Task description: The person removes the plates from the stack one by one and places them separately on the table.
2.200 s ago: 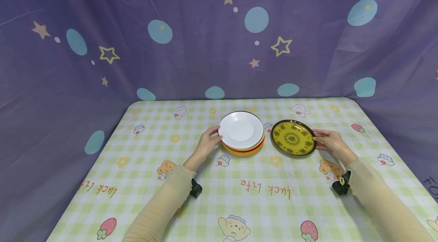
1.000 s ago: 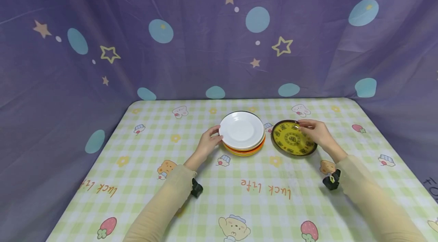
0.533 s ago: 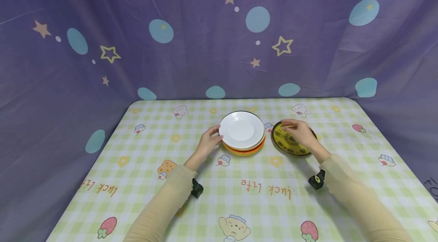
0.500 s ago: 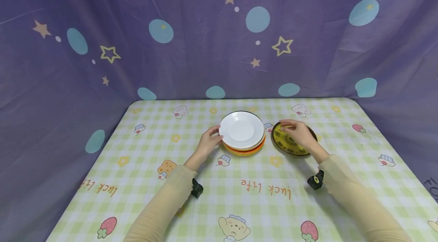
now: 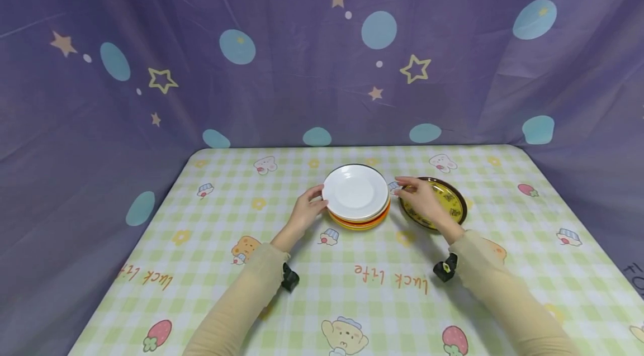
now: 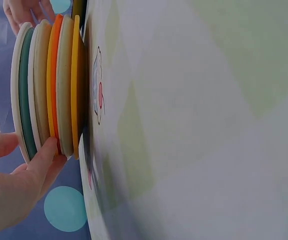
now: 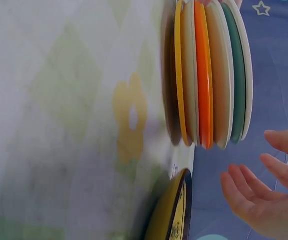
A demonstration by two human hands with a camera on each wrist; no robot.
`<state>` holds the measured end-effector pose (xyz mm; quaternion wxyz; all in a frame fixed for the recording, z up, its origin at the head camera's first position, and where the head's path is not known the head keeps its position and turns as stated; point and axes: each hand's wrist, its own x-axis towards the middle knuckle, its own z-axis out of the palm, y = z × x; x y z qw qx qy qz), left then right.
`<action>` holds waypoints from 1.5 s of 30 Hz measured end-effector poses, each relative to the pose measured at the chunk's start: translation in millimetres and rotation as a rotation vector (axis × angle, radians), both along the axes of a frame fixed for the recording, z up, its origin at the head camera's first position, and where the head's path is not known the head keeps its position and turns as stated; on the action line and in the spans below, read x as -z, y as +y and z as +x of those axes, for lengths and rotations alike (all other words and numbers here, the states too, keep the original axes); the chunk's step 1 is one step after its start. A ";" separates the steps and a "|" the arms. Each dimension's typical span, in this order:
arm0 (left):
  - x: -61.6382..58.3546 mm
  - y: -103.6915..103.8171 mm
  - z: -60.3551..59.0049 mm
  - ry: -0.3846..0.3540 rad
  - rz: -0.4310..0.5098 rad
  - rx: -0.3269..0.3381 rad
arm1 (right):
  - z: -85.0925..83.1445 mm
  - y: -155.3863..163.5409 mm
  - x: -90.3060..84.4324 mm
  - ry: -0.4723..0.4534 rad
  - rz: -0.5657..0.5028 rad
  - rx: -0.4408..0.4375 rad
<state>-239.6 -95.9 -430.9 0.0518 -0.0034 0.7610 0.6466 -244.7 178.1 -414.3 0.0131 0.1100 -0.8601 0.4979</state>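
A stack of plates point(image 5: 355, 194) stands mid-table, with a white plate on top. Teal, cream, orange and yellow rims point(image 6: 75, 85) show below it in the left wrist view. My left hand point(image 5: 304, 212) touches the left edge of the stack, thumb and fingers spread against the rims. To the right lies a yellow plate with a dark patterned face and brown rim point(image 5: 455, 205). Over its left part hovers my right hand point(image 5: 422, 199), fingers loosely bent and holding nothing. The right wrist view has these fingers apart from the stack.
A checked tablecloth point(image 5: 352, 300) printed with cartoon figures covers the table. Behind and on both sides hang purple curtains point(image 5: 282, 99) with stars and blue ovals.
My right hand has let go of the brown-rimmed plate's right edge and moved left across it toward the stack. The left hand and both the stack and the patterned plate have stayed in place.
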 end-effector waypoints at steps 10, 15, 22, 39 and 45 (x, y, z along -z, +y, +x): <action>6.3 0.4 -3.4 0.009 0.010 -0.014 | -0.5 -15.6 3.4 0.014 -0.008 0.017; 7.0 0.1 -4.2 0.001 0.023 -0.013 | 0.5 -21.4 2.9 0.016 -0.022 0.033; -6.4 -0.2 3.2 -0.006 0.039 0.016 | 0.1 -26.8 3.1 0.012 -0.003 0.058; 6.1 0.0 -4.3 0.013 0.027 -0.009 | -1.7 -33.9 8.3 -0.001 0.018 0.093; 4.2 0.9 -3.4 -0.008 0.022 -0.025 | -1.3 -34.3 8.7 -0.007 0.025 0.105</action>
